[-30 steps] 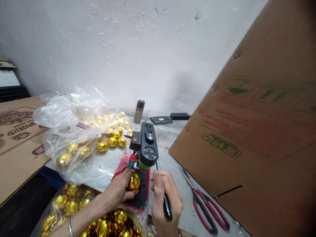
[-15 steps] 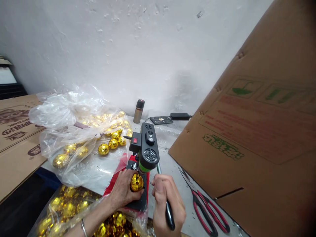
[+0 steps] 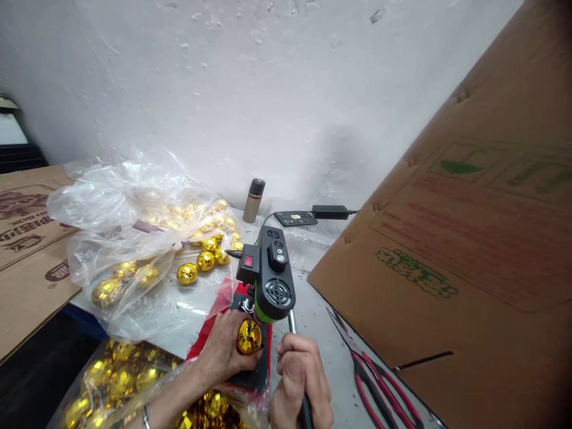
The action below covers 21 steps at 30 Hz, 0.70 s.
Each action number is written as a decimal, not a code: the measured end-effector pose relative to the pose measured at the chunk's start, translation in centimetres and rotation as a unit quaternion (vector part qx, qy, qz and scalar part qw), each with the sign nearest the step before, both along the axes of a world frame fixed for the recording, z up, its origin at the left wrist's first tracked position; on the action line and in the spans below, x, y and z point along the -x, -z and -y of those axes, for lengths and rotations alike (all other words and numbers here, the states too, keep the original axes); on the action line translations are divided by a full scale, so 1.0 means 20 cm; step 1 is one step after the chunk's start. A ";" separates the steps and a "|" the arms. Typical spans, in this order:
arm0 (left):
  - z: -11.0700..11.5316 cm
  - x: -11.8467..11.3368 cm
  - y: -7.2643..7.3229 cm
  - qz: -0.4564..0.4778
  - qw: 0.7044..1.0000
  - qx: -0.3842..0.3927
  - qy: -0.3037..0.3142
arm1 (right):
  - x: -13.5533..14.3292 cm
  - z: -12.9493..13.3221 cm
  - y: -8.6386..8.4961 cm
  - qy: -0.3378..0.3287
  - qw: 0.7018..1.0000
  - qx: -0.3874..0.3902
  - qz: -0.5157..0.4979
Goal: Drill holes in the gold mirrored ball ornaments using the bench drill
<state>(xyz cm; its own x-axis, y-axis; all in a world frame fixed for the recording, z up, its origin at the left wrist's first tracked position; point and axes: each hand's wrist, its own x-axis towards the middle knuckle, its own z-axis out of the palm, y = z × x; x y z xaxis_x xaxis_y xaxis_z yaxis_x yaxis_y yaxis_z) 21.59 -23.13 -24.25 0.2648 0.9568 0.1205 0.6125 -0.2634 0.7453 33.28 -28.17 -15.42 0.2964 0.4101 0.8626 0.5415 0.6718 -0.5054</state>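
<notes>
A gold mirrored ball (image 3: pixel 249 336) is held by my left hand (image 3: pixel 226 347), its fingers curled round it on the black base of a small drill press (image 3: pixel 276 274). The press head sits just above the ball. My right hand (image 3: pixel 302 381) is closed round the black grip of a metal lever (image 3: pixel 292 322) at the right side of the press. Red cloth (image 3: pixel 204 333) lies under the base. Several loose gold balls (image 3: pixel 187 273) lie on the table to the left of the press.
A clear plastic bag (image 3: pixel 120 196) with gold balls spreads at the left; another bag of balls (image 3: pixel 120 381) is at the front. Red-handled scissors (image 3: pixel 379 381) lie beside a large carton (image 3: pixel 447 250) at the right. A bottle (image 3: pixel 254 201) and black adapter (image 3: pixel 330 212) stand near the wall.
My right hand has moved slightly down with the lever, and the press head appears lower over the ball. The view has shifted a little; my left hand still holds the ball.
</notes>
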 end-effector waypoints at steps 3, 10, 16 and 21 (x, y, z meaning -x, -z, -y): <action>0.00 0.00 0.04 0.003 1.000 -0.016 -0.002 | 0.01 -0.02 0.00 0.010 1.000 -0.015 -0.020; 0.00 -0.01 0.06 0.004 1.000 -0.026 -0.002 | 0.03 -0.02 0.02 0.008 0.999 -0.027 -0.025; -0.01 -0.02 0.06 0.021 1.000 -0.017 -0.001 | 0.05 -0.03 0.03 0.018 0.999 -0.017 -0.048; -0.01 -0.03 0.07 0.016 1.000 -0.010 -0.008 | 0.06 -0.03 0.05 0.045 0.997 -0.032 -0.059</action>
<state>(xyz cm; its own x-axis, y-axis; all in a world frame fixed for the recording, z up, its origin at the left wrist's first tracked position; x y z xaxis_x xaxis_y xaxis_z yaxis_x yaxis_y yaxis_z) 22.13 -22.88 -25.67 0.2455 0.9580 0.1482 0.5929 -0.2693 0.7589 32.15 -27.47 -16.34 0.4298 0.3225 0.8434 0.5412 0.6557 -0.5265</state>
